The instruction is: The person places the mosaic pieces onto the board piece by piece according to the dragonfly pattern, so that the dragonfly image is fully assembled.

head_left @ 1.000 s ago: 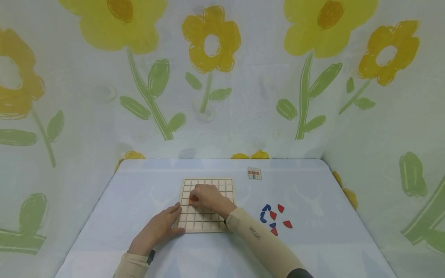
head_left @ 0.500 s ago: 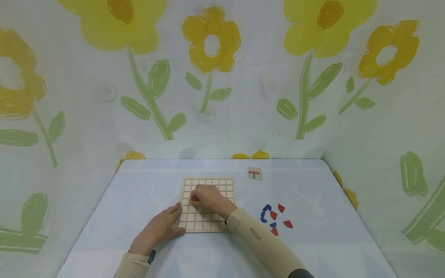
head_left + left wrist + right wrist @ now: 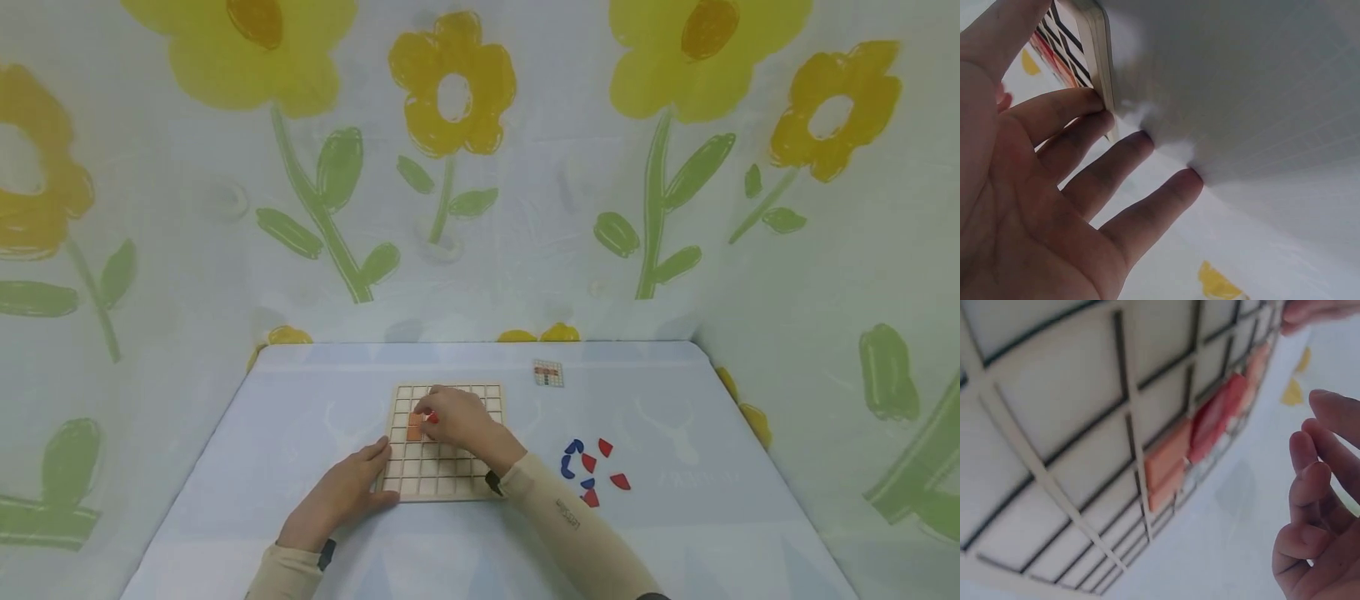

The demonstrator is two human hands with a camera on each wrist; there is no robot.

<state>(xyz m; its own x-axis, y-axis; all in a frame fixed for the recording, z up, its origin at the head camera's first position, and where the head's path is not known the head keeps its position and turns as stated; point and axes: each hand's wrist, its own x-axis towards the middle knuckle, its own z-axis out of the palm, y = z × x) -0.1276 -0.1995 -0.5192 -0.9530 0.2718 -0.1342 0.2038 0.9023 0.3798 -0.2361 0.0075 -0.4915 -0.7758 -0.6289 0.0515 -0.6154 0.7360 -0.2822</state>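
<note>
A pale wooden grid board [image 3: 442,487] lies on the table. My left hand [image 3: 345,492] rests at its near left corner, fingers extended; in the left wrist view two fingertips [image 3: 1105,112] sit right at the board's edge. My right hand [image 3: 465,425] is over the board's upper middle, its fingers loosely bent, with nothing between them in the right wrist view. Orange pieces [image 3: 415,427] lie in the grid just left of it. A red piece [image 3: 1216,419] sits among the orange pieces [image 3: 1167,462] on the board; the right hand partly hides it in the head view.
Right of the board lie several loose red quarter-round pieces [image 3: 619,482] and several curved blue pieces [image 3: 567,467]. Farther back is a small card [image 3: 548,373] printed with a grid pattern. A flowered cloth [image 3: 525,250] hangs behind the table [image 3: 712,533].
The right hand has shifted slightly right and back, uncovering orange pieces and a bit of red that its fingers hid before. The left hand has stayed in place.
</note>
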